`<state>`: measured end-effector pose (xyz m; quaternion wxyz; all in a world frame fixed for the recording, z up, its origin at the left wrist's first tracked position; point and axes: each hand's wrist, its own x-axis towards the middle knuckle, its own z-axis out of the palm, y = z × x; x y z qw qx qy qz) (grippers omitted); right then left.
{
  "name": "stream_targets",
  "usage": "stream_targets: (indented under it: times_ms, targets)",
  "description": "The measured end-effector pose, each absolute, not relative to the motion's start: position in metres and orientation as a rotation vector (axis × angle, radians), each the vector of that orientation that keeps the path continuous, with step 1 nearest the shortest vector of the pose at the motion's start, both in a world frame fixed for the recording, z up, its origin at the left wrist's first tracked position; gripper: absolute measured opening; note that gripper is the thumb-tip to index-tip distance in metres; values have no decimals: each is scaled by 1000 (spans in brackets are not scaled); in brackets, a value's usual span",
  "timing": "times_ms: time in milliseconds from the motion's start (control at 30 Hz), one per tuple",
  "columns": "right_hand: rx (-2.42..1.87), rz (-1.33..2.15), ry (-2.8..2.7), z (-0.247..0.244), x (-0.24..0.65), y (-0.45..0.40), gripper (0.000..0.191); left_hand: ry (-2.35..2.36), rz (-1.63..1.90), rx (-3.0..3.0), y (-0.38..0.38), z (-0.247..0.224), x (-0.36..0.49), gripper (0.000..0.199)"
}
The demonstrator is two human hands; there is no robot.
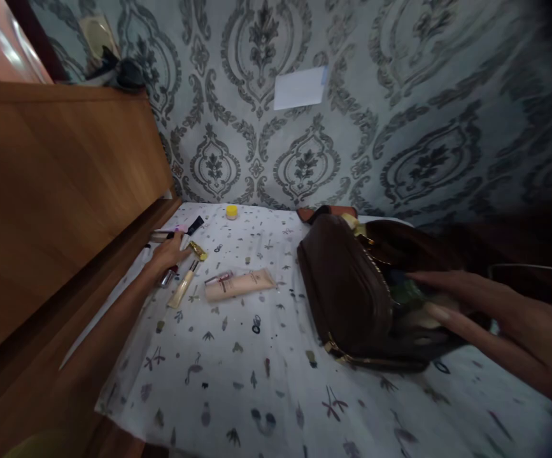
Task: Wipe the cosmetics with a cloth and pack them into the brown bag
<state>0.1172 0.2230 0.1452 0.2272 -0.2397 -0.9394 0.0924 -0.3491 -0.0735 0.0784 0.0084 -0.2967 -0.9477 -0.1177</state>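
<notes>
My left hand (165,256) rests at the left side of the cloth, thumb and fingers apart, among small cosmetics. Beside it lie a gold-coloured small item (198,250), a slim beige tube (183,286) and a dark-red and silver piece (168,276). Just beyond the fingertips is a black-ended stick (195,225). My right hand (505,321) reaches into the mouth of a dark brown zippered bag (347,280). Its thumb and finger close about a blurred green item (407,294), whose kind I cannot make out. A beige squeeze tube (240,285) lies mid-cloth.
A small yellow-lidded jar (231,212) stands near the wall. Behind the bag is a brown and black case (328,212). The wooden cabinet (65,172) borders the left side. A patterned white cloth (237,381) covers the surface, up to the papered wall (256,127).
</notes>
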Motion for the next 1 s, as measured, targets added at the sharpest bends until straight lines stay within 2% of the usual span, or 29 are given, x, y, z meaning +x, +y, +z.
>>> stream_targets:
  times_ms: [167, 233, 400, 467, 633, 733, 1000]
  targets:
    - [-577, 345, -2634, 157, 116, 214, 56, -2894, -311, -951, -72, 100, -325, 53]
    - [-545, 362, -2628, 162, 114, 210, 62, -2811, -401, -944, -71, 116, -315, 49]
    - [-462, 361, -2597, 164, 113, 205, 64, -2530, -1599, -926, -49, 143, -287, 32]
    - [-448, 367, -2600, 163, 113, 206, 65, -2521, -1833, -922, -35, 144, -276, 32]
    - [-453, 375, -2595, 158, 115, 208, 67, -2594, -2151, -938, -14, 130, -236, 42]
    - [-431, 398, -2590, 158, 116, 207, 62, -2639, -2277, -983, -12, 118, -211, 41]
    - [-354, 365, -2610, 161, 118, 208, 58, -2786, -2350, -924, -11, 100, -192, 47]
